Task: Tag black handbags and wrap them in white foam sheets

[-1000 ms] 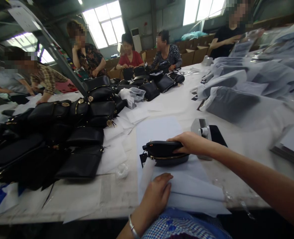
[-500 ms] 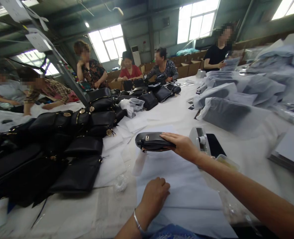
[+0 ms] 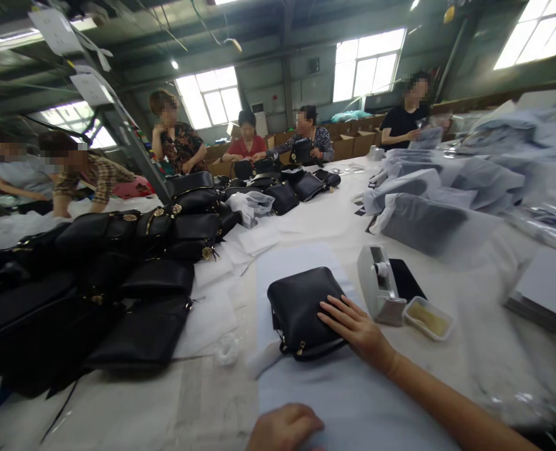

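Note:
A black handbag (image 3: 303,300) with gold zip pulls lies on a white sheet (image 3: 301,257) in front of me. My right hand (image 3: 355,329) rests flat on the bag's right side, fingers stretched out over the leather. At the bottom edge of the view, my left hand (image 3: 287,429) is curled closed over the lower white sheet (image 3: 353,401), apart from the bag. Part of this hand is cut off, and whatever its fingers may hold is hidden.
Black handbags (image 3: 150,326) are piled on the left. A tape dispenser (image 3: 378,285) and a plastic tub (image 3: 428,318) stand on the right. Behind them lie wrapped bags (image 3: 428,219); a stack of white sheets (image 3: 548,288) is at far right. Several people work across the table.
The handbag has tipped from its narrow side onto its broad face and come nearer. My right hand moved with it and now lies flat on it. My left hand has moved down in the view.

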Available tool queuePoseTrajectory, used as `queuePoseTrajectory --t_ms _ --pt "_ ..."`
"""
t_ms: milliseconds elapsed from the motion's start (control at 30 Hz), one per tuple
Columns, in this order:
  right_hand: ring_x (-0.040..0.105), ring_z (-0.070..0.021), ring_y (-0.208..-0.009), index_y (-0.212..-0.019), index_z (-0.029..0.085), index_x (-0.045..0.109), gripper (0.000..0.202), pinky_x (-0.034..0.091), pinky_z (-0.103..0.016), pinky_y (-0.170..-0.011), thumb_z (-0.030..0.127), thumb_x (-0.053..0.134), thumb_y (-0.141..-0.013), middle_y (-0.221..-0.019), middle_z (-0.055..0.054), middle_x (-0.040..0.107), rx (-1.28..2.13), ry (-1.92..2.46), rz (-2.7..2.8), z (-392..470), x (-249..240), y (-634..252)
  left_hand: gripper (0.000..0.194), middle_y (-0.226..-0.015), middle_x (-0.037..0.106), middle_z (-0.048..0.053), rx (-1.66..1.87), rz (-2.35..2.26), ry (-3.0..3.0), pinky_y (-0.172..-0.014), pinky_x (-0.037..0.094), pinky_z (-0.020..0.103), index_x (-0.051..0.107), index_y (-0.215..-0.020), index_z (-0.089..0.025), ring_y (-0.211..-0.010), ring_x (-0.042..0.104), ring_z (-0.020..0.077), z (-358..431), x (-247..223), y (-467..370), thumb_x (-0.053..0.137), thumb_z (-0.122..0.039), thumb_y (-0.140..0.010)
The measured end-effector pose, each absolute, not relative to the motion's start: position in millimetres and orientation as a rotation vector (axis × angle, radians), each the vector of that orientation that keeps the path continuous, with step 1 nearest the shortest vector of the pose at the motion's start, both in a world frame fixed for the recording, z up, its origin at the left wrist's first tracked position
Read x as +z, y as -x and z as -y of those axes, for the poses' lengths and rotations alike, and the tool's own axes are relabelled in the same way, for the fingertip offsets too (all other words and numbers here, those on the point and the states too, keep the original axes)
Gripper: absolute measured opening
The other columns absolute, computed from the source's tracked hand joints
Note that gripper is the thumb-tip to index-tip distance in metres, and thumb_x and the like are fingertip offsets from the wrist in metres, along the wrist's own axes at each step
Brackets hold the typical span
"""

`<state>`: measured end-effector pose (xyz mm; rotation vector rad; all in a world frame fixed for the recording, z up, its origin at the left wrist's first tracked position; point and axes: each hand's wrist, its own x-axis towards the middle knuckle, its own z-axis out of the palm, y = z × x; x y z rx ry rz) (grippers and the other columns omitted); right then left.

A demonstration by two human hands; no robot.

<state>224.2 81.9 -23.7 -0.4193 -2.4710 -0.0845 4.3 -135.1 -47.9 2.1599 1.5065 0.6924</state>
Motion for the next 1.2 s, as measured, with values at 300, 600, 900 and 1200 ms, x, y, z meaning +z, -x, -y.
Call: queuePoseTrajectory --t_ms 300,600,900,1200 --pt "0.03 -0.0237 -0.142 -0.149 0.027 0.032 0.066 0.035 -0.054 -0.113 -0.002 0.031 -0.089 -0.148 -0.007 0.046 -0.036 0.53 2.452 -67 -49 -227 0.083 -0.151 0.041 0.012 0.852 -2.058 -1.694 -0.115 0.02 0.059 0.035 -0.147 -0.023 -0.141 0.033 0.035 70 -13 22 0.073 -0.026 -0.073" --pt "0.028 -0.0251 -0.143 -0.152 0.026 0.025 0.078 0.034 -0.056 -0.113 -0.003 0.031 -0.08 -0.152 -0.006 0.039 0.078 0.608 2.288 -66 -44 -224 0.04 -0.122 0.069 0.008 0.975 -1.754 -1.47 -0.109 0.036 0.041 0.071 -0.111 -0.021 -0.118 0.059 0.0275 15 12 51 0.048 -0.015 -0.079" --pt "0.037 -0.0245 -0.138 -0.151 0.028 0.029 0.08 0.042 -0.049 -0.11 -0.002 0.032 -0.077 -0.147 -0.003 0.046 -0.097 0.631 2.242 -69 -59 -222 0.042 -0.104 0.074 0.003 0.867 -1.442 -1.554 -0.095 0.048 0.037 0.072 -0.104 -0.021 -0.103 0.065 0.0258 20 35 45 0.039 -0.045 -0.095" --pt "0.039 -0.0241 -0.137 -0.152 0.028 0.027 0.085 0.042 -0.048 -0.11 -0.003 0.031 -0.073 -0.146 -0.003 0.047 -0.102 0.633 2.262 -69 -70 -227 0.066 -0.123 0.067 0.006 0.704 -1.47 -1.696 -0.097 0.046 0.035 0.058 -0.129 -0.023 -0.111 0.062 0.0288 40 25 58 0.076 -0.042 -0.069"
